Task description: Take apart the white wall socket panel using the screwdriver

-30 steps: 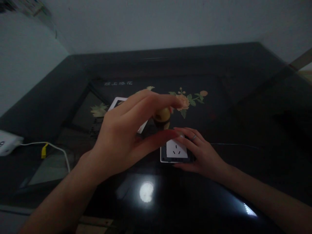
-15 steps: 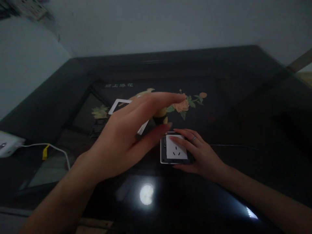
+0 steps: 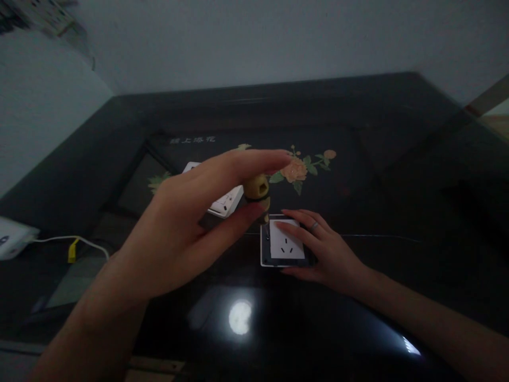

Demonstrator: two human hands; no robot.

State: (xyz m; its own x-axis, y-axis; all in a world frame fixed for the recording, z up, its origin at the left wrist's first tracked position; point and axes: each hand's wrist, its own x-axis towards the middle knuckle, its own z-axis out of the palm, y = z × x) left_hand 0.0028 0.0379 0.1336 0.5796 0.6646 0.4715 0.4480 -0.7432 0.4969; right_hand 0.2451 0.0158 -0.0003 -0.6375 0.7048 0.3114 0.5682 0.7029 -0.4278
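Note:
My left hand (image 3: pixel 199 217) grips a screwdriver (image 3: pixel 257 190) by its yellow and black handle, with the thumb and fingers around it. Its shaft points down at the left side of a wall socket (image 3: pixel 287 246), close to a screw spot there. The socket has a white centre with slots and a dark surround, and lies face up on the table. My right hand (image 3: pixel 318 239), a ring on one finger, holds the socket from its right side, fingers on the top face and thumb at the near edge. Partly behind my left hand lies a white frame-like cover or second socket part (image 3: pixel 226 201).
The dark glossy table (image 3: pixel 377 159) carries a printed flower picture (image 3: pixel 294 168). At the left edge stands a white device (image 3: pixel 14 239) with a white cable and yellow tag (image 3: pixel 72 250). A pale wall (image 3: pixel 258 42) rises behind the table.
My left hand has turned and shifted slightly left, so the screwdriver's handle shows more. My right hand and the socket stay nearly in place.

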